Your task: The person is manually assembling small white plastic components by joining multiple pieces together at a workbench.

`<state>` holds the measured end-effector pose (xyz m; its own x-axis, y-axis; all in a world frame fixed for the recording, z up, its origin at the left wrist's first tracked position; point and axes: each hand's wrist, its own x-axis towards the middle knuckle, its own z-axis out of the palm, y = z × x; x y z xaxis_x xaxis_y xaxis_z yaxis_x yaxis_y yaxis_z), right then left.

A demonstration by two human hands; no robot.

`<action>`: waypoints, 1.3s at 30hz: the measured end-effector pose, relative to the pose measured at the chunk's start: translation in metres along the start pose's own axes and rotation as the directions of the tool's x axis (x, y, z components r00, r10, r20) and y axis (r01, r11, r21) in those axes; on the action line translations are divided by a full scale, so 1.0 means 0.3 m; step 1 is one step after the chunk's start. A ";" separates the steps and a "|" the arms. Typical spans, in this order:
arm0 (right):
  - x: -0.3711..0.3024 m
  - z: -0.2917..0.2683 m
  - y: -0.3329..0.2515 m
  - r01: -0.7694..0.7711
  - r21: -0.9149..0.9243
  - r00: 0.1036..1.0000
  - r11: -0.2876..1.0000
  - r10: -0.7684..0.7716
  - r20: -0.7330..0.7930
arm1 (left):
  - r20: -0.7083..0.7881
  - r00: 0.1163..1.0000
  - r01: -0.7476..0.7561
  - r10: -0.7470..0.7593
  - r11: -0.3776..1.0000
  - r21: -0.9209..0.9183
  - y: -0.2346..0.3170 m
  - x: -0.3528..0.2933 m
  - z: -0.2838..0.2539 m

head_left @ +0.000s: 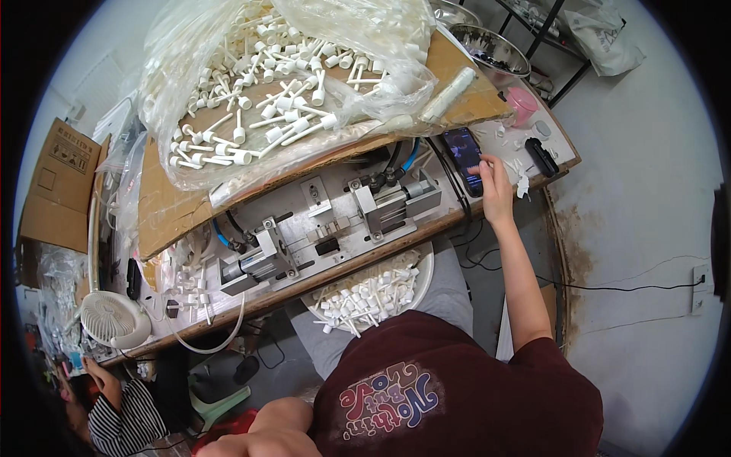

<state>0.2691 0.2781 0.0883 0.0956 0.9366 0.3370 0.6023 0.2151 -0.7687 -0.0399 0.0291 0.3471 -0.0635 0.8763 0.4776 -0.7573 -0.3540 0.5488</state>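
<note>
My right hand [493, 183] reaches over the right end of the workbench to a dark smartphone [463, 156] with a lit screen. Its fingers are apart, with the tips on or just above the glass, and the phone lies on the bench. Of my left arm only a bent part [263, 426] shows at the lower edge; the hand is out of view. A white basin [427, 283] of small white plastic pieces with round heads and stems sits at my lap. Just beyond it, a metal fixture with two pneumatic cylinders [384, 209] is mounted on the bench.
A cardboard sheet [164, 221] above the fixture bears a plastic bag heaped with white stemmed pieces [285, 114]. On the right are a pink cup [521, 105], a black case [541, 157] and a steel bowl [491, 49]. A fan [114, 320] stands left, near another person in stripes [126, 411].
</note>
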 end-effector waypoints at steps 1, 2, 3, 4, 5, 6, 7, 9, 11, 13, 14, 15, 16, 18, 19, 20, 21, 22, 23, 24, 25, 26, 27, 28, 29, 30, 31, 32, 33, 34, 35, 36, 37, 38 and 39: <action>0.017 0.005 0.016 -0.015 -0.058 0.998 0.998 0.018 0.063 | -0.054 0.998 -0.031 0.031 1.000 -0.002 -0.011 0.005 0.021; 0.032 0.016 0.032 0.009 -0.102 0.999 0.995 -0.003 0.052 | 0.030 0.999 0.014 -0.014 1.000 -0.017 -0.004 0.006 0.007; 0.045 0.026 0.050 0.030 -0.145 0.999 0.989 -0.025 0.041 | 0.114 0.992 0.062 -0.058 0.998 -0.030 0.012 0.005 -0.023; 0.057 0.042 0.060 0.055 -0.186 0.998 0.981 -0.049 0.034 | 0.197 0.975 0.107 -0.098 0.994 -0.035 0.026 0.006 -0.045; 0.068 0.052 0.070 0.056 -0.204 0.998 0.977 -0.062 -0.024 | 0.221 0.968 0.132 -0.118 0.990 -0.049 0.032 0.004 -0.052; 0.077 0.059 0.081 0.054 -0.223 0.994 0.973 -0.074 -0.082 | 0.216 0.974 0.078 -0.067 0.996 -0.044 0.023 0.000 -0.051; 0.083 0.065 0.067 0.054 -0.240 0.987 0.969 -0.089 -0.136 | 0.209 0.978 0.020 -0.012 0.999 -0.038 0.005 -0.010 -0.050; 0.081 0.028 0.047 0.092 -0.131 0.978 0.987 -0.115 -0.176 | 0.182 0.972 -0.158 0.148 0.987 0.041 -0.018 -0.033 -0.049; 0.080 -0.007 0.046 0.096 -0.077 0.962 0.992 -0.113 -0.249 | 0.190 0.918 -0.379 0.347 0.909 0.174 -0.025 -0.045 -0.053; 0.062 -0.033 0.084 0.055 -0.009 0.966 0.998 -0.056 -0.254 | 0.100 0.750 -0.642 0.654 0.682 0.351 -0.066 -0.047 -0.044; 0.054 -0.043 0.112 0.039 0.025 0.968 0.999 -0.031 -0.251 | 0.075 0.615 -0.726 0.785 0.527 0.442 -0.095 -0.031 -0.020; 0.054 -0.054 0.162 -0.004 0.002 0.965 1.000 0.004 -0.261 | -0.048 0.488 -0.802 0.872 0.470 0.369 -0.132 -0.009 0.015; 0.047 -0.044 0.173 -0.046 0.077 0.963 0.996 0.065 -0.262 | -0.082 0.437 -0.849 0.896 0.441 0.293 -0.158 -0.011 0.027; 0.045 -0.038 0.229 -0.115 0.238 0.963 0.964 0.167 -0.213 | -0.115 0.374 -0.907 0.920 0.389 0.165 -0.178 -0.026 0.052; 0.044 -0.031 0.274 -0.121 0.296 0.967 0.948 0.180 -0.180 | -0.120 0.360 -0.921 0.925 0.373 0.113 -0.171 -0.035 0.054; 0.040 -0.035 0.301 -0.129 0.280 0.970 0.951 0.179 -0.162 | -0.129 0.348 -0.932 0.929 0.357 0.057 -0.163 -0.023 0.060; 0.043 -0.034 0.326 -0.135 0.266 0.974 0.955 0.177 -0.142 | -0.095 0.277 -0.960 0.956 0.278 -0.002 -0.169 -0.003 0.052; 0.047 -0.039 0.323 -0.141 0.251 0.976 0.958 0.176 -0.125 | -0.077 0.253 -0.967 0.964 0.253 -0.014 -0.168 0.031 0.047; 0.050 -0.034 0.318 -0.155 0.239 0.976 0.958 0.186 -0.112 | -0.057 0.256 -0.967 0.965 0.256 -0.004 -0.157 0.040 0.040; 0.055 -0.021 0.311 -0.168 0.230 0.976 0.959 0.194 -0.096 | -0.029 0.262 -0.965 0.965 0.263 0.020 -0.141 0.048 0.032; 0.056 -0.032 0.304 -0.183 0.208 0.975 0.961 0.205 -0.091 | -0.007 0.287 -0.957 0.958 0.287 0.040 -0.121 0.064 0.016; 0.054 -0.044 0.298 -0.195 0.203 0.973 0.960 0.216 -0.084 | 0.004 0.303 -0.952 0.953 0.303 0.050 -0.114 0.069 -0.004; 0.052 -0.052 0.294 -0.207 0.199 0.971 0.958 0.225 -0.074 | 0.019 0.320 -0.946 0.947 0.319 0.068 -0.103 0.077 -0.016; 0.050 -0.061 0.291 -0.218 0.194 0.970 0.956 0.235 -0.063 | 0.015 0.324 -0.944 0.946 0.322 0.065 -0.097 0.082 -0.027; 0.045 -0.070 0.290 -0.236 0.187 0.966 0.954 0.251 -0.061 | 0.029 0.340 -0.939 0.940 0.338 0.059 -0.087 0.086 -0.032; 0.043 -0.087 0.291 -0.221 0.179 0.969 0.959 0.236 -0.069 | 0.042 0.356 -0.934 0.934 0.353 0.055 -0.079 0.092 -0.039; 0.036 -0.108 0.300 -0.212 0.172 0.971 0.962 0.228 -0.076 | 0.055 0.377 -0.926 0.925 0.374 0.054 -0.074 0.099 -0.045; 0.042 -0.088 0.304 -0.191 0.176 0.978 0.966 0.203 -0.053 | 0.083 0.378 -0.925 0.922 0.373 0.077 -0.057 0.085 -0.044; 0.055 -0.072 0.313 -0.171 0.178 0.984 0.969 0.179 -0.029 | 0.110 0.382 -0.923 0.918 0.372 0.099 -0.042 0.073 -0.040; 0.066 -0.082 0.320 -0.189 0.213 0.981 0.959 0.195 -0.011 | 0.117 0.385 -0.921 0.916 0.374 0.106 -0.043 0.071 -0.045; 0.067 -0.085 0.325 -0.191 0.215 0.981 0.958 0.195 0.004 | 0.117 0.386 -0.921 0.915 0.374 0.109 -0.036 0.073 -0.054; 0.064 -0.081 0.331 -0.193 0.218 0.981 0.957 0.194 0.018 | 0.131 0.390 -0.919 0.912 0.375 0.124 -0.025 0.074 -0.057; 0.071 -0.073 0.323 -0.194 0.201 0.981 0.960 0.190 0.039 | 0.136 0.390 -0.917 0.911 0.372 0.144 -0.019 0.073 -0.068; 0.065 -0.076 0.318 -0.196 0.183 0.981 0.964 0.189 0.054 | 0.138 0.386 -0.918 0.912 0.366 0.150 -0.017 0.066 -0.071; 0.066 -0.083 0.313 -0.196 0.164 0.980 0.967 0.187 0.069 | 0.145 0.378 -0.921 0.914 0.355 0.159 -0.015 0.052 -0.081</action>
<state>0.3472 0.3101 0.0363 0.1523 0.9771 0.1487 0.4333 0.0693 -0.8986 -0.0531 0.0524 0.3355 -0.6221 -0.0400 0.7819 -0.1073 -0.9849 -0.1357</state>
